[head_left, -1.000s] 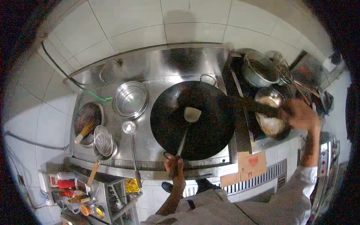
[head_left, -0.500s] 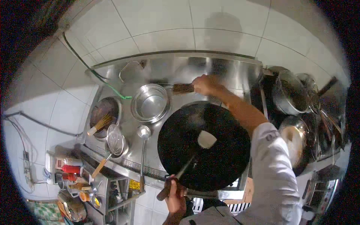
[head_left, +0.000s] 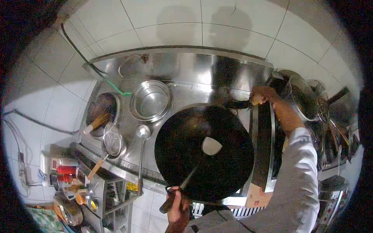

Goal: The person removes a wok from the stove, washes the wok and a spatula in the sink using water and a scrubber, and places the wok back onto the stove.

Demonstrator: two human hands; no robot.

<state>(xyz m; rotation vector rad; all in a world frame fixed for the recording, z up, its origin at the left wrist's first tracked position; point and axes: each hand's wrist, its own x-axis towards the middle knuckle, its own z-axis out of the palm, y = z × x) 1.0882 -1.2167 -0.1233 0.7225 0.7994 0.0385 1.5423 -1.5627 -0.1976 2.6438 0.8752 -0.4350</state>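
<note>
A large black wok (head_left: pixel 229 171) sits on the steel stove. Inside it rests a wok spatula (head_left: pixel 212 146), its pale blade near the middle and its shaft running down to the near-left rim. My left hand (head_left: pixel 178 209) is closed around the spatula's dark wooden handle at that rim; whether it also grips the wok's ear I cannot tell. Beyond the wok's far-right edge, my right hand (head_left: pixel 263 95) is closed on a whisk brush, whose dark, blurred bristles (head_left: pixel 240 104) point left over the steel top.
Left of the wok are a steel pot (head_left: pixel 150 101), a ladle (head_left: pixel 143 132), a wire strainer (head_left: pixel 112 140) and a bowl (head_left: pixel 95 105) with another brush (head_left: pixel 99 121). A green hose (head_left: pixel 112 85) hangs behind. Pots (head_left: pixel 303 97) stand at right; seasoning containers (head_left: pixel 67 170) at lower left.
My right hand has swept the brush rightward along the stove's back, from beside the steel pot to beyond the wok's right side. My left hand keeps its hold on the spatula.
</note>
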